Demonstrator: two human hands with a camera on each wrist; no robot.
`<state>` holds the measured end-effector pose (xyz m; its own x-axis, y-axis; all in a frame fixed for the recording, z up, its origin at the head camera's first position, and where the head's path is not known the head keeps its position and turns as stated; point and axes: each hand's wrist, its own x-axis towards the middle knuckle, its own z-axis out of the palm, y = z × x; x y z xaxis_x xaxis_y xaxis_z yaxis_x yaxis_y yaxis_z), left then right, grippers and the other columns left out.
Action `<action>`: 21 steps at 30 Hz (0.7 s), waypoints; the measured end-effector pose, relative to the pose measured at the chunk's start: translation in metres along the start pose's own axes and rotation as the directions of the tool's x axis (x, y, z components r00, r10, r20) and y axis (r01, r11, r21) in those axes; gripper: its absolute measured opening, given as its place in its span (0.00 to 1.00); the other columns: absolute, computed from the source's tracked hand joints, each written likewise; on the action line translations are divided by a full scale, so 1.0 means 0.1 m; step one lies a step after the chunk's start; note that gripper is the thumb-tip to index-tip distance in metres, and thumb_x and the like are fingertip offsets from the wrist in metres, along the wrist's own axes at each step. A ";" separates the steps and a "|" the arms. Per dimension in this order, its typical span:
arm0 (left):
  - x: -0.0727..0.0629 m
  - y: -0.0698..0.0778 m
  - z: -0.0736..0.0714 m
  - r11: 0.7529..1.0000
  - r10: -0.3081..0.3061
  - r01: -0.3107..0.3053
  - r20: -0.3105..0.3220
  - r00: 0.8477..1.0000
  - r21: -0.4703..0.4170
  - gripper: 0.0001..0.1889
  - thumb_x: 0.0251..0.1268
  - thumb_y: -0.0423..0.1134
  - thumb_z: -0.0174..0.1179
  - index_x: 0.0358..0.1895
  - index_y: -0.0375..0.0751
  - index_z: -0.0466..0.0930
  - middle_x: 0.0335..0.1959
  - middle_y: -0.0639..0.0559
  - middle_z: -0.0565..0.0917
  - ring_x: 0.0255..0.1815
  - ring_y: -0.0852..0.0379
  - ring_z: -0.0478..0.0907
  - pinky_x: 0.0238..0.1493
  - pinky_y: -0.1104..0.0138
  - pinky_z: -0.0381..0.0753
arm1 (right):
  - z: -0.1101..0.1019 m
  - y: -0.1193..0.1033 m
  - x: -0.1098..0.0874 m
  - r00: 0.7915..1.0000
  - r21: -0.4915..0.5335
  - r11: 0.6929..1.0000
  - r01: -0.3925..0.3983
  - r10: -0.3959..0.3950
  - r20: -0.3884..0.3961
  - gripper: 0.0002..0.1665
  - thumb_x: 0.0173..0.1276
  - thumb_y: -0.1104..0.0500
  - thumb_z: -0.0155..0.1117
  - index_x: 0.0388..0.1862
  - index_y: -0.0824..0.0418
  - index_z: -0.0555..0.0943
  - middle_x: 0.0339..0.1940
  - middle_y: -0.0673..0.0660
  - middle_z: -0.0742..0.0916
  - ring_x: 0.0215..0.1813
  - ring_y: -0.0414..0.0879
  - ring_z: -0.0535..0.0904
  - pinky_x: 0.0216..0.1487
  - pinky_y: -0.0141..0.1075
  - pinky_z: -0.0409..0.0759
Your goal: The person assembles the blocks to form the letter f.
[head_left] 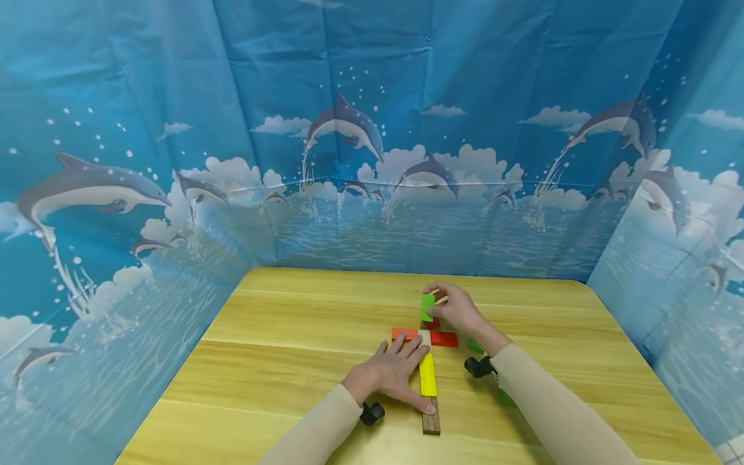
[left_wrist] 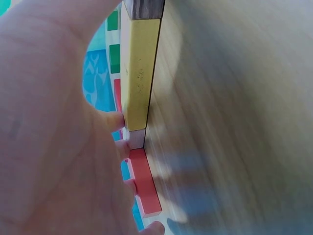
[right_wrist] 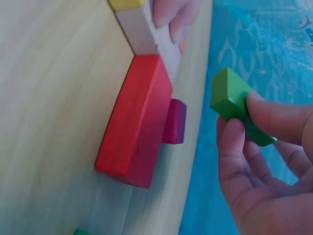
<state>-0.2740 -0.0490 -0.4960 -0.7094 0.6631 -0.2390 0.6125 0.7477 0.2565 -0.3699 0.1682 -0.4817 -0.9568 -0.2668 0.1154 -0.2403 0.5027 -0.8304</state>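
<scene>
My right hand (head_left: 456, 309) pinches a bright green block (right_wrist: 239, 105) between thumb and fingers, raised above the far side of the table. Beneath it a dark red block (right_wrist: 175, 121) lies just beyond a longer red block (right_wrist: 134, 120). My left hand (head_left: 395, 373) rests spread over a flat cross-like row of blocks. Its fingertips touch the pale wood block (head_left: 425, 337) and the orange-red block (head_left: 402, 333), while the thumb lies on the dark brown block (head_left: 431, 423). Between these, a yellow block (head_left: 427, 376) joins the brown and pale ones end to end.
Green blocks (head_left: 475, 346) lie on the wooden table (head_left: 279, 361) to the right, partly hidden by my right forearm. A blue dolphin-print curtain (head_left: 372, 226) stands behind the table and along both sides.
</scene>
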 end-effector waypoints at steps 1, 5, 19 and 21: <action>0.00 0.00 0.00 1.000 0.004 -0.004 -0.006 1.000 -0.005 0.61 0.51 0.81 0.57 0.83 0.59 0.40 0.84 0.55 0.39 0.82 0.45 0.34 0.75 0.39 0.45 | 0.01 0.01 0.03 1.000 -0.005 1.000 0.002 -0.002 0.006 0.23 0.67 0.66 0.71 0.59 0.53 0.80 0.54 0.61 0.81 0.48 0.55 0.80 0.45 0.46 0.84; 0.00 0.00 0.01 1.000 0.001 -0.001 -0.008 1.000 -0.010 0.61 0.50 0.82 0.56 0.83 0.60 0.40 0.84 0.56 0.39 0.82 0.45 0.34 0.75 0.39 0.45 | 0.05 0.05 0.13 0.999 -0.029 0.999 0.025 -0.024 0.037 0.24 0.68 0.64 0.71 0.61 0.50 0.80 0.55 0.59 0.80 0.49 0.54 0.80 0.45 0.44 0.84; 0.05 -0.04 0.05 1.000 0.000 0.000 -0.008 1.000 0.002 0.61 0.49 0.84 0.54 0.83 0.62 0.39 0.83 0.58 0.38 0.82 0.46 0.33 0.75 0.39 0.45 | 0.20 0.13 0.29 0.993 -0.099 0.994 0.034 -0.022 0.118 0.24 0.67 0.67 0.71 0.61 0.60 0.81 0.54 0.60 0.81 0.48 0.53 0.81 0.46 0.43 0.84; 0.05 -0.05 0.06 1.000 -0.003 0.003 -0.010 1.000 0.002 0.61 0.49 0.84 0.54 0.83 0.62 0.39 0.83 0.58 0.38 0.82 0.47 0.33 0.75 0.40 0.45 | 0.20 0.13 0.29 0.993 -0.136 0.990 0.044 -0.029 0.114 0.24 0.66 0.67 0.71 0.61 0.59 0.82 0.54 0.59 0.82 0.48 0.52 0.81 0.46 0.44 0.83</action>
<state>-0.2788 -0.0487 -0.5038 -0.7147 0.6603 -0.2307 0.6110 0.7500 0.2534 -0.3978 0.1511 -0.5002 -0.9247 -0.3729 0.0764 -0.3022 0.5973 -0.7429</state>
